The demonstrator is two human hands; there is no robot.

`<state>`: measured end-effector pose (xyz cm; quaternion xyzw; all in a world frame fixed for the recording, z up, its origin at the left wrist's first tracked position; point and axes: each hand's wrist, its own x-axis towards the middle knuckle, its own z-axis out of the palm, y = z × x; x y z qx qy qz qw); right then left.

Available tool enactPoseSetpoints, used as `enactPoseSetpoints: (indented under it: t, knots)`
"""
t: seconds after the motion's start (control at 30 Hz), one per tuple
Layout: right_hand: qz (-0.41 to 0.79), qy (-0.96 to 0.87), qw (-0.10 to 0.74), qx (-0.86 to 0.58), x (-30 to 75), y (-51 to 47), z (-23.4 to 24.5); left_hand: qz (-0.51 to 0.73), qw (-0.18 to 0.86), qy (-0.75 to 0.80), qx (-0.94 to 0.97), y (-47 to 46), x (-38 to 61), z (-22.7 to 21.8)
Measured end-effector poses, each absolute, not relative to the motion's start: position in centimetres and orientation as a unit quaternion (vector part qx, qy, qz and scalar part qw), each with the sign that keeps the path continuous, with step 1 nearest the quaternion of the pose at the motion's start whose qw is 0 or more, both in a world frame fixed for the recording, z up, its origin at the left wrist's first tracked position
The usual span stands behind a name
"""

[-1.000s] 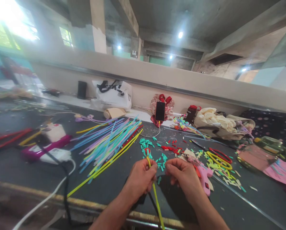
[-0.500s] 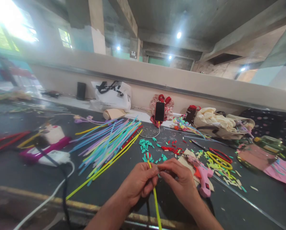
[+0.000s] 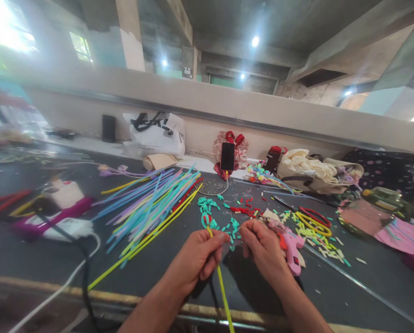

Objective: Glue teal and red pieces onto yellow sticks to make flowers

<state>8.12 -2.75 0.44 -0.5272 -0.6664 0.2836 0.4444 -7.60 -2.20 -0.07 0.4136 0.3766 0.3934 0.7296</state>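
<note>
L hand point(image 3: 198, 256) pinched yellow strip point(image 3: 222, 286) btw thumb & fingers, near centre of table point(image 3: 331, 289). R hand point(image 3: 264, 249) just right of it, fingertips pressed together; pink glue gun point(image 3: 292, 245) beside it.

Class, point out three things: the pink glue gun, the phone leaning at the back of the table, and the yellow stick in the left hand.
pink glue gun point(image 3: 292, 246): head view, on its pink body.
phone point(image 3: 227, 156): head view, middle of its dark screen.
yellow stick point(image 3: 222, 292): head view, on its lower shaft.
</note>
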Motion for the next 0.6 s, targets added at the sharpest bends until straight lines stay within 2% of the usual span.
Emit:
enactPoseSetpoints:
  t: [0.4, 0.6]
  knots:
    - [0.335, -0.617, 0.498, -0.508, 8.0, -3.0, 1.5, 0.396, 0.709, 0.401, 0.423, -2.4, -7.5, 0.0]
    - [0.385, -0.6, 0.507, -0.484, 8.1, -2.9, 1.3, 0.353, 0.696, 0.416, 0.467, -2.2, -7.0, 0.3]
